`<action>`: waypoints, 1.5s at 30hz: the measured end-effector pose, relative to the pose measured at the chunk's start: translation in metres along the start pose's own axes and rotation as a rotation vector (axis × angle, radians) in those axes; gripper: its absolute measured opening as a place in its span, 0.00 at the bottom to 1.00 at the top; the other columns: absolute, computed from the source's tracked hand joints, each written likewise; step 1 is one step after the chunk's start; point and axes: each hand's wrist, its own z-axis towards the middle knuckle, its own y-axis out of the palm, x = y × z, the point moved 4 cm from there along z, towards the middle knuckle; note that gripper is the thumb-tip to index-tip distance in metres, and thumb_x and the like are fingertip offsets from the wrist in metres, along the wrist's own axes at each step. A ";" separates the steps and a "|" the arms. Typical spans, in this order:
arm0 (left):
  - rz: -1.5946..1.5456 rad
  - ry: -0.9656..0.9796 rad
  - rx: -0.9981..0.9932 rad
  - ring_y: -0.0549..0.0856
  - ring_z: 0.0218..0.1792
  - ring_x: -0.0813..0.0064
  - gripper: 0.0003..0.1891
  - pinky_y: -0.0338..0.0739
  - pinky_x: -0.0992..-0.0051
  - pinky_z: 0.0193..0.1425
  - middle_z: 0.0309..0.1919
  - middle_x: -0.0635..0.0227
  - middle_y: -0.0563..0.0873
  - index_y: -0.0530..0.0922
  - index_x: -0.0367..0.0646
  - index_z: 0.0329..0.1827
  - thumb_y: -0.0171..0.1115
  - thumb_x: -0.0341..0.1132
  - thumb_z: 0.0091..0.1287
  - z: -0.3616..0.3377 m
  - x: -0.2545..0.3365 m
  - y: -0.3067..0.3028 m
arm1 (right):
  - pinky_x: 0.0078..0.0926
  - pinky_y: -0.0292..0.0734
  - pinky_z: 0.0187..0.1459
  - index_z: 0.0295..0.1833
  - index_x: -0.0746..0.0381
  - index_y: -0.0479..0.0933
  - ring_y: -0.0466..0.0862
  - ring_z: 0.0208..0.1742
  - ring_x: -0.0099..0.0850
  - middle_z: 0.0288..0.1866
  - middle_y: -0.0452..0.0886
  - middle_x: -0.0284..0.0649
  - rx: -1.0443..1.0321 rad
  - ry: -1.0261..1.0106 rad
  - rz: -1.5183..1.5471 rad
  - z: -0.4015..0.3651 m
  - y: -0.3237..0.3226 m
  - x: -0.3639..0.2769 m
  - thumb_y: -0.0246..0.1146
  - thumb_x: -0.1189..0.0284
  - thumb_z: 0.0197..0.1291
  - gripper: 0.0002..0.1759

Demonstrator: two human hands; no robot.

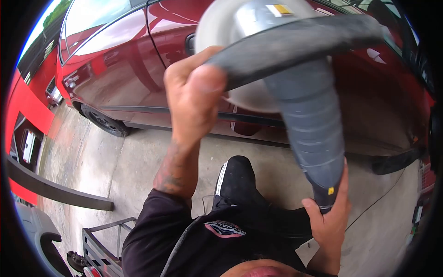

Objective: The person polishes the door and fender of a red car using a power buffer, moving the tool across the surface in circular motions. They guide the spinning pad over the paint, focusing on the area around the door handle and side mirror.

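Your left hand (194,99) grasps the polisher (307,115) handle (295,46), right hand (330,217) its tail (326,191); a tilted pad (213,27) could scuff the car (120,60).

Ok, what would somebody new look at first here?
Probably the big grey power tool, right of centre, with the left hand gripping its dark handle and the right hand around its lower end. Next comes the shiny dark red car stretching behind it.
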 end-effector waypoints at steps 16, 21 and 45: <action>0.095 -0.112 0.321 0.90 0.31 0.54 0.36 0.67 0.71 0.26 0.23 0.73 0.74 0.72 0.46 0.31 0.54 0.76 0.67 0.070 0.022 -0.180 | 0.39 0.82 0.40 0.81 0.69 0.54 0.87 0.33 0.59 0.30 0.83 0.61 -0.350 -0.291 0.160 0.126 0.091 -0.103 0.70 0.66 0.62 0.48; 0.154 -0.191 0.509 0.76 0.26 0.74 0.34 0.68 0.69 0.26 0.24 0.76 0.71 0.73 0.54 0.63 0.52 0.72 0.71 0.063 0.035 -0.219 | 0.54 0.85 0.41 0.79 0.73 0.53 0.88 0.33 0.61 0.30 0.84 0.63 -0.501 -0.351 0.145 0.147 0.113 -0.127 0.66 0.66 0.66 0.44; 0.200 -0.056 -0.060 0.79 0.19 0.77 0.49 0.71 0.75 0.24 0.16 0.68 0.81 0.85 0.38 0.31 0.44 0.83 0.63 0.048 0.006 0.027 | 0.37 0.81 0.58 0.82 0.72 0.47 0.87 0.59 0.51 0.56 0.85 0.62 0.057 0.207 0.141 -0.002 0.016 0.003 0.75 0.65 0.58 0.57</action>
